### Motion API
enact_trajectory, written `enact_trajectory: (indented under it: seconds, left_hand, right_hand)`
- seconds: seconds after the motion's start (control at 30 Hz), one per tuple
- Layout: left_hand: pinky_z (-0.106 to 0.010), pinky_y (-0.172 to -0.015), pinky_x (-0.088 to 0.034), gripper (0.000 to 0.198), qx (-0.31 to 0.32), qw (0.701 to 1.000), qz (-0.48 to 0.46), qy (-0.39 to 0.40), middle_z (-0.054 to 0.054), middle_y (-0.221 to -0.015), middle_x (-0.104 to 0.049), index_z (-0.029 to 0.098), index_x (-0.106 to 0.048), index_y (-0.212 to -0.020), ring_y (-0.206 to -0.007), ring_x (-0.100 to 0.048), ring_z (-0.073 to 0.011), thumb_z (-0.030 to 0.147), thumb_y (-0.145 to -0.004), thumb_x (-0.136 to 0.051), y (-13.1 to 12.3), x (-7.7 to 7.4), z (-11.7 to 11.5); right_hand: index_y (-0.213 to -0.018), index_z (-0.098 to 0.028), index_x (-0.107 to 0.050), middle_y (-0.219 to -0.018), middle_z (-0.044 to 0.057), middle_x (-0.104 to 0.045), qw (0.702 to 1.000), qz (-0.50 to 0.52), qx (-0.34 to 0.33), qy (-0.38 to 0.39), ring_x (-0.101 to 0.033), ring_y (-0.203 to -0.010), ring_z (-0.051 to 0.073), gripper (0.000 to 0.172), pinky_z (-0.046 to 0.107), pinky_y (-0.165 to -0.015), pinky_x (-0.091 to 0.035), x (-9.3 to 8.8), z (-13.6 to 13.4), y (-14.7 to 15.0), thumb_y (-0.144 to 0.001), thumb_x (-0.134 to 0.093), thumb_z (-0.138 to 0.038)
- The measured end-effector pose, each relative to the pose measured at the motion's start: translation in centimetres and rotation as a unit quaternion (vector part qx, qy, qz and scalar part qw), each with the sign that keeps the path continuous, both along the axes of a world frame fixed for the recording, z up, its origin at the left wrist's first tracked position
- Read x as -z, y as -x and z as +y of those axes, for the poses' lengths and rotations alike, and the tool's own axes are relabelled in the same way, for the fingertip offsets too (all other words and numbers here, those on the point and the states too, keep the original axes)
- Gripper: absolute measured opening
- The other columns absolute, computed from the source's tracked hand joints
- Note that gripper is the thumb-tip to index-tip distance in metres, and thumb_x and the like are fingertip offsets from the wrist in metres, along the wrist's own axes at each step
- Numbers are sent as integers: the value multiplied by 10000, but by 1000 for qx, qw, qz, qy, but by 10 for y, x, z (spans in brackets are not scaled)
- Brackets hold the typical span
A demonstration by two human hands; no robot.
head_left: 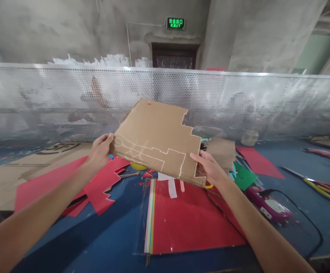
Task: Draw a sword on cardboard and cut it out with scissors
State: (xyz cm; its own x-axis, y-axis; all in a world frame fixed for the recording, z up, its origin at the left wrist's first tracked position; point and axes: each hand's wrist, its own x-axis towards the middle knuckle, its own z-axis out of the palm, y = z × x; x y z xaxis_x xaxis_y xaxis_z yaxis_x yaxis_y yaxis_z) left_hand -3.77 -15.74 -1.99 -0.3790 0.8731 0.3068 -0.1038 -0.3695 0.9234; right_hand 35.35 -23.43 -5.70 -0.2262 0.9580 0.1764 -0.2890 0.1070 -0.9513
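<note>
A brown cardboard piece (156, 129) is held up above the table, tilted, with a stepped cut edge on its right side. White lines are drawn along its lower part, and a small red bit sits at its top edge. My left hand (101, 146) grips its left edge, thumb on the front. At the lower right corner my right hand (209, 167) pinches it between thumb and fingers. Below it lies a stack of red paper (193, 223) with a striped coloured edge. Cut red paper pieces (102, 185) lie beneath my left forearm.
Scissors (313, 180) with yellow and red handles lie at the right, near a purple device (270, 204) with a black cable. Green paper (244, 176) and a clear jar (249, 137) stand behind. A perforated metal panel (54, 102) borders the table's far side. Cardboard (2, 178) lies left.
</note>
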Motion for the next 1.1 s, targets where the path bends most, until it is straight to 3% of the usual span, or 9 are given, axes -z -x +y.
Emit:
enact_trajectory:
  seconds: [0.13,0.3,0.4,0.5,0.7,0.77,0.83,0.93,1.1]
  left_hand:
    - [-273,-749,-554,347,46,997,-61,-24,16,-985,-773,244,-708,-956,-911,-666,-167,569,-923,-589,-11,20,-40]
    - [-430,-848,-611,374,255,959,-113,59,1,-1165,-779,358,-727,-1089,-1102,-715,-262,638,-911,-555,-51,52,-79]
    - [-526,-830,-620,336,294,947,-94,83,-38,-1143,-786,357,-737,-1066,-1160,-707,-338,608,-860,-651,-85,71,-90]
    - [-475,-889,-620,425,359,924,-75,107,-100,-1196,-777,280,-775,-994,-1208,-684,-352,594,-711,-821,-116,86,-96]
    - [-393,-972,-600,303,308,940,-109,102,-38,-1174,-794,287,-796,-967,-1214,-686,-284,448,-720,-864,-130,95,-94]
    - [-380,-958,-606,302,288,945,-113,101,-42,-1136,-804,263,-798,-962,-1163,-710,-269,450,-732,-855,-123,95,-89]
    - [-363,-913,-620,290,261,952,-125,96,-29,-1100,-813,257,-792,-959,-1087,-738,-245,427,-734,-857,-116,94,-84]
    - [-326,-870,-626,289,213,961,-152,88,9,-1076,-816,271,-776,-974,-1012,-752,-201,364,-718,-874,-110,92,-79]
    - [-315,-833,-633,251,192,964,-163,79,19,-1017,-818,261,-766,-904,-986,-754,-195,349,-702,-887,-110,92,-74]
  right_hand:
    - [-1216,-227,-656,-1117,82,-774,1000,4,23,-1,-744,-985,285,411,385,-744,-618,5,9,3,-873,-740,-438]
    - [-1205,-216,-661,-1065,78,-776,1000,12,-1,-3,-744,-951,268,430,360,-721,-609,11,13,14,-873,-742,-475]
    - [-1194,-211,-656,-1002,62,-774,1000,-2,-20,-22,-742,-883,244,468,332,-692,-597,13,8,31,-855,-747,-521]
    - [-1234,-217,-634,-928,37,-758,998,-37,-45,-36,-722,-729,209,536,292,-577,-557,14,2,46,-859,-712,-591]
    - [-1260,-206,-605,-1025,80,-737,986,-137,8,-90,-707,-805,205,496,308,-663,-561,9,14,22,-957,-543,-594]
    - [-1294,-216,-578,-1081,94,-729,943,-282,99,-147,-700,-847,211,431,310,-686,-540,8,21,-2,-988,-513,-513]
    - [-1250,-213,-616,-1050,91,-742,840,-484,164,-184,-702,-901,226,331,326,-779,-508,8,23,-25,-991,-531,-400]
    - [-1139,-218,-688,-959,93,-763,697,-687,167,-122,-713,-906,273,273,337,-765,-468,12,18,-43,-937,-607,-381]
    - [-1160,-197,-700,-1101,177,-757,605,-770,181,-93,-701,-1050,377,365,393,-810,-461,17,6,-37,-867,-702,-415]
